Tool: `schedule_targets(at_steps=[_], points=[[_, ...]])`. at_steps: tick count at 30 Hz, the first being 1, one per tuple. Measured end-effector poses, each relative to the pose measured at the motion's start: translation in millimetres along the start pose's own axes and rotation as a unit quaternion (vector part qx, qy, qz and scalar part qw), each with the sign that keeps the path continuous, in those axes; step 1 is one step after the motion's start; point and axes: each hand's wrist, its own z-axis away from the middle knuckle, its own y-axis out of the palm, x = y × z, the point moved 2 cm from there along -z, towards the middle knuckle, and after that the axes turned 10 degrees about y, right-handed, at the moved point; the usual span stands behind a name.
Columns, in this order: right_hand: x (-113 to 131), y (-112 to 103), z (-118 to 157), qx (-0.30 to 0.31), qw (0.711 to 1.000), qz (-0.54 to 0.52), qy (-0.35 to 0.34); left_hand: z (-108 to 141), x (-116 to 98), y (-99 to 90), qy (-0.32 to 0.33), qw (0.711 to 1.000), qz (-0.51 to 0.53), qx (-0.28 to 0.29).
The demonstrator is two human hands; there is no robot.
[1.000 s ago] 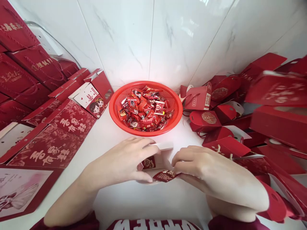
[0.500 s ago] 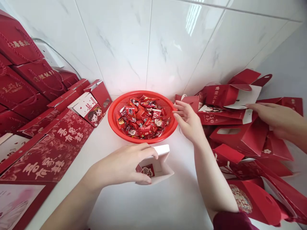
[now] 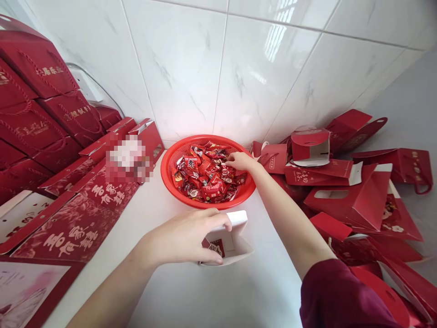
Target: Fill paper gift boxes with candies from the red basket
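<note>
The small open box (image 3: 235, 243) sits on the inner side of my left hand (image 3: 201, 237), thumb and fingers curled round its edge, one red packet (image 3: 217, 246) visible inside. My right hand (image 3: 239, 161) dips into the one basket (image 3: 251, 189) of wrapped sweets (image 3: 213, 189), fingers bent over them, though I can't tell whether they grip any.

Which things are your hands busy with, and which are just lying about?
Hands busy with:
- open box, in the left hand
- red packets, touched by the right hand
- red basket holding them

Probably just lying about:
- cord-handled boxes, stacked left
- red boxes on the right
</note>
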Motion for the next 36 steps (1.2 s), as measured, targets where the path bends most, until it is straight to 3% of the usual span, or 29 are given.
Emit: schedule_targets(at_steps=[5,10,13,16,17,20,24,26,30,34,36], points=[[-3.0,10.3,-5.4,0.025,0.999,0.025,0.018,0.4,1.2,1.0,-0.015,1.0,0.01,0.002],[-5.7,4.1,5.6,-0.045,0.999,-0.003,0.025,-1.8,4.7,2.1,-0.018,0.999,0.027,-0.001],[-5.5,-8.1,26.0,-0.107,0.993,-0.05,0.004,-2.8,6.2,2.1,-0.02,0.999,0.036,-0.006],[-4.7,-21.1,64.4,-0.152,0.981,-0.112,-0.042,-3.3,6.5,2.2,-0.026,0.998,0.05,-0.003],[-4.3,-25.0,81.8,-0.161,0.974,-0.145,-0.068,-3.5,6.6,2.0,-0.03,0.998,0.053,-0.002],[-2.5,-36.2,142.8,-0.131,0.897,-0.367,-0.209,-5.2,6.9,0.5,-0.036,0.998,0.045,-0.002],[-0.7,-45.4,214.4,-0.079,0.823,-0.42,-0.373,-9.0,8.3,-1.3,-0.027,0.998,0.06,0.025],[2.7,-41.9,234.4,-0.049,0.832,-0.364,-0.416,-10.4,8.9,-1.9,-0.018,0.997,0.064,0.031],[17.3,-18.1,244.8,0.023,0.895,-0.188,-0.404,-11.8,8.5,-2.4,-0.011,0.999,0.04,0.021],[29.2,-8.9,245.1,0.091,0.895,-0.141,-0.414,-12.7,6.0,-0.7,0.0,0.999,0.044,0.013],[28.6,-18.0,240.9,0.068,0.901,-0.171,-0.392,-12.5,4.6,0.6,0.002,0.999,0.048,0.011]])
